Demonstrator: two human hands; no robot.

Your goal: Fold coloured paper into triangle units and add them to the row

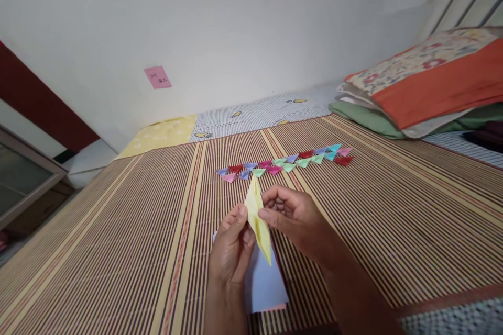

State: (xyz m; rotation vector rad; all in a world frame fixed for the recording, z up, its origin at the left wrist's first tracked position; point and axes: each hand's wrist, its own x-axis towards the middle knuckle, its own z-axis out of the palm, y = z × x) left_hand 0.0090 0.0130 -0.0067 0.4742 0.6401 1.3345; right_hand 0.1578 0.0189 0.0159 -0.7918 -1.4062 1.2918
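A folded piece of yellow paper (257, 217), long and pointed at both ends, is held up in front of me, its layers slightly parted along the right side. My left hand (232, 243) pinches its left edge between thumb and fingers. At the opposite edge, the thumb and curled fingers of my right hand (293, 214) close on the paper near its middle. Beneath my hands lies a stack of paper sheets (267, 285) with a blue one on top, partly covered by my left hand. Beyond the yellow paper, several small folded paper triangles (288, 167) in mixed colours form two rows.
A striped bamboo mat (129, 251) covers the bed surface. Folded bedding (444, 84) with an orange and floral cover is piled at the back right. Behind the mat stands a white wall (251, 26) bearing a pink note (157, 77).
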